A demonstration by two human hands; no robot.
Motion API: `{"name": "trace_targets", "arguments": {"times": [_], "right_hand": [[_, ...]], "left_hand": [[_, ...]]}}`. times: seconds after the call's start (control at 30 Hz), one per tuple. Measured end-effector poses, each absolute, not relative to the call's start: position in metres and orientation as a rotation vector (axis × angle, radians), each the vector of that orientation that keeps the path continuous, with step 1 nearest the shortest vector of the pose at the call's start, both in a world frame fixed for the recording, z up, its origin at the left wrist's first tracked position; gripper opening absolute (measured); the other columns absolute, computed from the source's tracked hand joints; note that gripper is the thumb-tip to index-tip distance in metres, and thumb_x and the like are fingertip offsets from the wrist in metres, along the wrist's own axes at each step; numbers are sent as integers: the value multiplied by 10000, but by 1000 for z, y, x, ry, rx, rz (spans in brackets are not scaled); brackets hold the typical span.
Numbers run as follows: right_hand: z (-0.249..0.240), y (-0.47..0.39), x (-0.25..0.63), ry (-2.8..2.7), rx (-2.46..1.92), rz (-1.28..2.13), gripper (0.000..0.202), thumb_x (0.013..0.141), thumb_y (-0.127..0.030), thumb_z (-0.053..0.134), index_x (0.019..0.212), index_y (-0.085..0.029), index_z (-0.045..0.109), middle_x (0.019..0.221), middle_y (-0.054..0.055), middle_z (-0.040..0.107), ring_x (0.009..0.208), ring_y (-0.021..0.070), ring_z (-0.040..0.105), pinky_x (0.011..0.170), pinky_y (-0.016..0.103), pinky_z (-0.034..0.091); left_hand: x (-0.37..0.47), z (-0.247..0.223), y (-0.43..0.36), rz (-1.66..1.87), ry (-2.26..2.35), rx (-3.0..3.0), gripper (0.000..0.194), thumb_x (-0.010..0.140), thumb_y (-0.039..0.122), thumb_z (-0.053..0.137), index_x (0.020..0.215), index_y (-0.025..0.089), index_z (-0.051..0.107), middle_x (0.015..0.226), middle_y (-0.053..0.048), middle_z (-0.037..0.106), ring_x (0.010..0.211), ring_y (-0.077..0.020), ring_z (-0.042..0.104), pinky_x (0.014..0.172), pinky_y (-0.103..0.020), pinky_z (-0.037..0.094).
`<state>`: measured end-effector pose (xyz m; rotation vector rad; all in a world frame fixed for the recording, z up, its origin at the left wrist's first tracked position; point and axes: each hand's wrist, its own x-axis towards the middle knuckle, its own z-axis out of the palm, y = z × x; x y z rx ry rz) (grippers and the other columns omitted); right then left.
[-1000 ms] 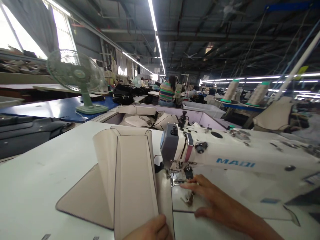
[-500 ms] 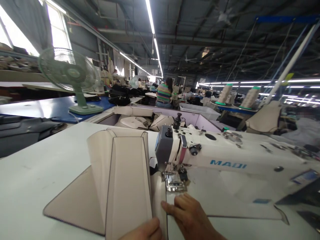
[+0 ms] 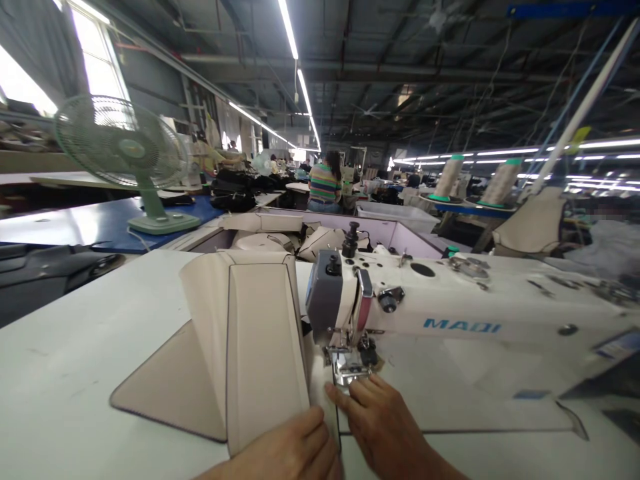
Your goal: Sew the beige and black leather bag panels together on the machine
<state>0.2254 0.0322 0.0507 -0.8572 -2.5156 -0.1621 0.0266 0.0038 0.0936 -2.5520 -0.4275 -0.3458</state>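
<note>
A beige piece of sewn leather-like material (image 3: 265,353) with dark edging lies on the table left of the white sewing machine (image 3: 450,327). Its narrow right-hand strip runs up to the metal presser foot (image 3: 347,365). My left hand (image 3: 297,443) is closed on the lower right part of the piece, the fingertips folded together over it. Just in front of the presser foot, my right hand (image 3: 380,423) pinches the strip's edge, index fingertip on it and the other fingers curled. The right thumb is hidden.
Beyond the table stands a bin (image 3: 400,240) with several beige pieces. A green desk fan (image 3: 133,150) rests on a blue table (image 3: 115,217) at the left. Thread cones (image 3: 503,183) stand behind the machine. A person in a striped top (image 3: 324,181) is farther back.
The beige piece has slid a little forward toward the presser foot. My left hand has come farther up into view with it, while my right hand stays close to the foot. The view has shifted slightly.
</note>
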Motion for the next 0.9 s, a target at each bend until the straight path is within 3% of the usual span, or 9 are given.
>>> {"name": "trace_targets", "arguments": {"times": [0.2,0.37,0.63,0.83,0.9], "right_hand": [[49,34,228,-2575,-859,-89,300,985,-147,333,1173,-151,566,769,48,567,671,224,501,621,351,354],[48,33,226,-2555,-845,-36,288,976,-121,331,1104,-138,588,762,45,567,666,217,500,620,352,368],[50,31,225,-2385,-979,129,268,901,-73,438,1089,-195,586,868,40,599,814,217,567,772,348,426],[73,45,211,-2586,-1199,20,18,889,-185,633,892,-200,624,839,-4,643,721,178,619,593,280,423],[78,51,205,-2604,-1237,-57,79,873,-176,658,802,-184,624,789,0,650,671,172,621,546,276,398]], "left_hand": [[27,93,12,-317,-488,-2558,105,896,141,540,836,147,626,741,-17,615,674,-169,531,735,-328,418],[26,87,25,-390,-442,-2536,105,877,115,544,808,110,622,730,-33,603,645,-176,518,721,-357,401],[20,74,49,-444,-511,-2599,99,900,94,515,844,116,594,745,-37,585,684,-179,503,734,-355,386],[21,70,57,-434,-568,-2624,156,910,94,485,785,132,571,760,-41,599,697,-187,513,738,-355,393],[22,74,56,-405,-591,-2628,142,895,93,505,775,136,567,774,-43,610,703,-189,524,741,-354,398]]}}
